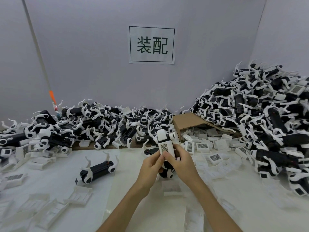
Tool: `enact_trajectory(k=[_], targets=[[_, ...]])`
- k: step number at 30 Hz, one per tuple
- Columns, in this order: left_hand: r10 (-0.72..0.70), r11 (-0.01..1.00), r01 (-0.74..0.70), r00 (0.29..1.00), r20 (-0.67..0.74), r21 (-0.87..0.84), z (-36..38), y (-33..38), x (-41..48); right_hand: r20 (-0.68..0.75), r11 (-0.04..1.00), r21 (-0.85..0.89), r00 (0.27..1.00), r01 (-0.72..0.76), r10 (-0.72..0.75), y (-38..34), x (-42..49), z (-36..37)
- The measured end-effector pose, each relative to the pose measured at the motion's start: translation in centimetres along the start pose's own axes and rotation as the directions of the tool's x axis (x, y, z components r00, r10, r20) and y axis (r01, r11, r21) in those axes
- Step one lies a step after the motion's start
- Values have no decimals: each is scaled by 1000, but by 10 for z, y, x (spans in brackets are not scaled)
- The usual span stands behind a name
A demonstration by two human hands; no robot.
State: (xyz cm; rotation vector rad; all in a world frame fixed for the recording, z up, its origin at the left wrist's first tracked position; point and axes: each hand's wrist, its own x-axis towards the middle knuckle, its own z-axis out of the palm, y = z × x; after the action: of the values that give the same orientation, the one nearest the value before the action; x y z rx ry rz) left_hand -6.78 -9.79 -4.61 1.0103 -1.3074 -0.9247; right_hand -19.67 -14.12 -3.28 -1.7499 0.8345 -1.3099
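Sprawling along the back wall on the left is one low heap of black-and-white plastic toy robot dogs (66, 131), far too many to count; one thin pale rod with an orange band (52, 96) leans up the wall above it. In front, on the white tabletop (55, 183), lie scattered white plastic cover panels (80, 195), at least eight near the left edge, some with a dark grille patch. One lone toy dog with a black body and white legs (95, 171) lies on its side just right of them, apart from the heap, with white surface showing on every side of it. One white paper sign with two dark characters (151, 45) hangs on the wall at centre.

Below it, over the middle of the table, two hands hold one black-and-white toy dog with a white grilled panel (164, 139), stood roughly upright; whether its lower end rests on the table cannot be told. The left hand (153, 164) curls its fingers round the body from the left, while the right hand (181, 164) grips from the right, thumb pressed on the panel just below the grille.

Behind them, one brown cardboard box (187, 123) lies between the heaps; well over ten loose grilled white panels (202, 146) spill in front of it. One taller heap of the same toy dogs (259, 123) climbs the right wall to the picture's edge, its foot spreading onto the tabletop; the widest open surface lies between the lone dog and the forearms.
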Motion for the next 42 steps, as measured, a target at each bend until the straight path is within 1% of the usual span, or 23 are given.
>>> enact_trajectory(k=[6, 11, 14, 17, 19, 22, 25, 28, 32, 33, 35, 37, 39, 42], targets=[[30, 1000, -30, 999, 27, -3, 0, 4, -2, -18, 997, -28, 997, 72, -73, -1, -3, 1], [52, 998, -52, 998, 25, -32, 0, 5, -3, -10, 993, -61, 995, 101, -102, -2, -4, 1], [33, 998, -33, 999, -14, -44, -3, 5, -2, -2, 998, -11, 998, 63, -63, -3, -3, 0], [-80, 986, 73, 996, -45, -147, -6, 5, -1, 21, 998, 54, 999, -27, 26, -4, -2, 2], [-160, 962, 156, 987, -1, -226, -6, 5, 0, 42, 991, 108, 996, -82, 78, -4, -3, 4], [-182, 950, 190, 982, 55, -247, -5, 3, 2, 16, 986, 128, 994, -107, 106, -3, -3, 2], [-164, 954, 178, 983, 77, -243, -7, 2, 2, -13, 996, 53, 998, -69, 69, -3, -1, -1], [-147, 948, 171, 983, 108, -268, -10, 3, 2, -56, 1000, 14, 998, -19, 20, -3, 0, -1], [-171, 927, 220, 969, 179, -303, -15, 5, 2, -167, 999, 11, 985, 51, -49, -2, 1, -4], [-170, 924, 226, 965, 200, -307, -15, 5, 2, -170, 998, 12, 984, 61, -58, -2, 2, -5], [-149, 936, 203, 969, 196, -288, -13, 6, 1, -117, 998, 42, 992, 44, -39, -2, 3, -6], [-116, 967, 141, 985, 126, -214, -11, 6, 0, -38, 997, 77, 999, 22, -19, -4, 1, -5], [-63, 985, 71, 996, 56, -157, -9, 6, 1, 11, 998, 49, 999, 43, -43, -6, -1, -3], [38, 993, -34, 999, 36, -116, -7, 8, 0, 46, 995, -13, 994, 95, -94, -8, -3, 1]])
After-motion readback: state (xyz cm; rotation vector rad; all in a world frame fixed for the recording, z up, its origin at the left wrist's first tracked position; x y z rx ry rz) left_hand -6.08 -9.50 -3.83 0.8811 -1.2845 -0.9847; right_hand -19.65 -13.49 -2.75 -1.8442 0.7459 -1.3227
